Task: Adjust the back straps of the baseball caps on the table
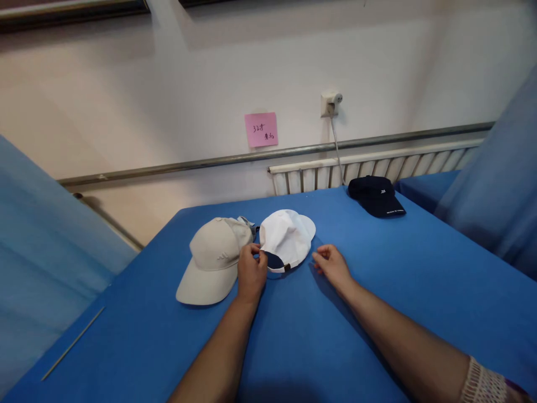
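My left hand (252,272) pinches the near left edge of a white baseball cap (283,235), close to its back opening and strap. The cap lies on the blue cloth with its brim pointing right, away from that hand. Just right of it, my right hand (331,265) hovers over the cloth, apart from the cap; its thumb and fingers are bent and hold nothing I can see. A beige baseball cap (216,252) sits directly left of my left hand, brim toward me. Farther back on the right lies a black cap (373,196) with small white lettering on its brim.
Blue cloth (302,347) covers the table. A thin stick (73,343) lies at the front left. Behind are a radiator (310,179), a metal rail (201,163), a plugged-in cord (336,140) and a pink note (261,130). Blue curtains (37,257) hang at both sides.
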Action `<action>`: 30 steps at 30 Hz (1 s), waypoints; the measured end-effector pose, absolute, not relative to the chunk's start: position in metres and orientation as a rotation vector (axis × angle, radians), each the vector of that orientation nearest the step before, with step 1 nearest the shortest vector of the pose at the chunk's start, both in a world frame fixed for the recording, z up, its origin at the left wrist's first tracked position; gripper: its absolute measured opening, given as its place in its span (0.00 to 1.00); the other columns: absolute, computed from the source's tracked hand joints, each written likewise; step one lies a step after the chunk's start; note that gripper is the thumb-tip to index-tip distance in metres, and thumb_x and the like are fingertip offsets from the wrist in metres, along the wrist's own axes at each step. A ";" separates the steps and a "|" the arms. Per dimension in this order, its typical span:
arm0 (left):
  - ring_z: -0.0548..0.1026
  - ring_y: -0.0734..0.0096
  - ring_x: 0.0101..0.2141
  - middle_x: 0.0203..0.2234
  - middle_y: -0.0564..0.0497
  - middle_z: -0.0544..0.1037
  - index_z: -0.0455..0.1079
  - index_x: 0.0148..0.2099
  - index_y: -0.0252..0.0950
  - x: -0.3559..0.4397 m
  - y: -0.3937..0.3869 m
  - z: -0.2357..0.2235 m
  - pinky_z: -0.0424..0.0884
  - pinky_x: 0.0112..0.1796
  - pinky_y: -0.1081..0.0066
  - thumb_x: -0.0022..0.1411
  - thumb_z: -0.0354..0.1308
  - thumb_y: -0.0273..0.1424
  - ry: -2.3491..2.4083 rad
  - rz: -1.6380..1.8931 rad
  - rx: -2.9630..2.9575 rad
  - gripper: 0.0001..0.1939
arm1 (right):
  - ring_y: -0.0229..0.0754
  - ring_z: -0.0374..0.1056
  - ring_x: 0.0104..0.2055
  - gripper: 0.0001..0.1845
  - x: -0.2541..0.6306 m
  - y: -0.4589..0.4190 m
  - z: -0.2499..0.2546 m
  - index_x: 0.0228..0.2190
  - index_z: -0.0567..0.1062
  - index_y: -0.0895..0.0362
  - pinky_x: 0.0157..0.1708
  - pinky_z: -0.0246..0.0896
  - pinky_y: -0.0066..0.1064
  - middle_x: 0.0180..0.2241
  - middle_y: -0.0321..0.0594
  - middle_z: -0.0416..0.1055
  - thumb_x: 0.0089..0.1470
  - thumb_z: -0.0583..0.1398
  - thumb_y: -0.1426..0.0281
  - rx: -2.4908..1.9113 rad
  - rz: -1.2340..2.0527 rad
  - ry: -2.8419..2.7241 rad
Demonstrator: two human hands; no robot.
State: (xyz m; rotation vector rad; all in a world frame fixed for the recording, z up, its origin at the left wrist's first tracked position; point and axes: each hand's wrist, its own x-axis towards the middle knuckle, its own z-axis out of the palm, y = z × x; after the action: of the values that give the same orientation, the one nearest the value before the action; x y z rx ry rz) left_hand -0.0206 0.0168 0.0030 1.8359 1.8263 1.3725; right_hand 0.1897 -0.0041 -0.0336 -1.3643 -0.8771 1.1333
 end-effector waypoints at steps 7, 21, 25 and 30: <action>0.73 0.61 0.41 0.38 0.45 0.73 0.66 0.34 0.37 -0.009 0.012 -0.001 0.73 0.39 0.65 0.57 0.53 0.28 1.644 1.317 1.972 0.02 | 0.39 0.66 0.29 0.13 0.194 0.026 -0.046 0.36 0.75 0.55 0.35 0.61 0.34 0.35 0.40 0.72 0.47 0.63 0.62 -1.470 0.634 -1.335; 0.74 0.58 0.30 0.27 0.47 0.76 0.68 0.32 0.38 -0.032 0.028 -0.009 0.66 0.33 0.65 0.55 0.56 0.34 1.953 1.094 1.875 0.05 | 0.42 0.66 0.31 0.05 0.199 0.001 -0.015 0.28 0.72 0.55 0.33 0.54 0.32 0.30 0.41 0.72 0.53 0.56 0.72 -1.546 0.230 -1.746; 0.73 0.61 0.30 0.26 0.50 0.75 0.67 0.32 0.37 -0.043 0.035 -0.010 0.66 0.33 0.67 0.54 0.55 0.33 2.016 1.157 1.703 0.05 | 0.42 0.66 0.32 0.04 0.201 -0.034 0.007 0.28 0.73 0.54 0.33 0.53 0.31 0.30 0.41 0.73 0.51 0.57 0.73 -1.359 0.420 -2.047; 0.74 0.65 0.28 0.27 0.51 0.76 0.69 0.34 0.36 -0.045 0.040 -0.017 0.67 0.33 0.68 0.52 0.55 0.30 1.971 1.155 1.650 0.06 | 0.40 0.64 0.28 0.07 0.202 -0.041 0.010 0.25 0.72 0.53 0.30 0.55 0.30 0.26 0.37 0.71 0.53 0.57 0.70 -1.197 0.640 -1.918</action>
State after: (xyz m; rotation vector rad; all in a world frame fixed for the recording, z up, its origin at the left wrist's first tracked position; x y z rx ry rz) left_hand -0.0447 0.0405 -0.0167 1.6504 1.9707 1.1549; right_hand 0.2025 -0.0412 0.0103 -1.1973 -1.9183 0.6403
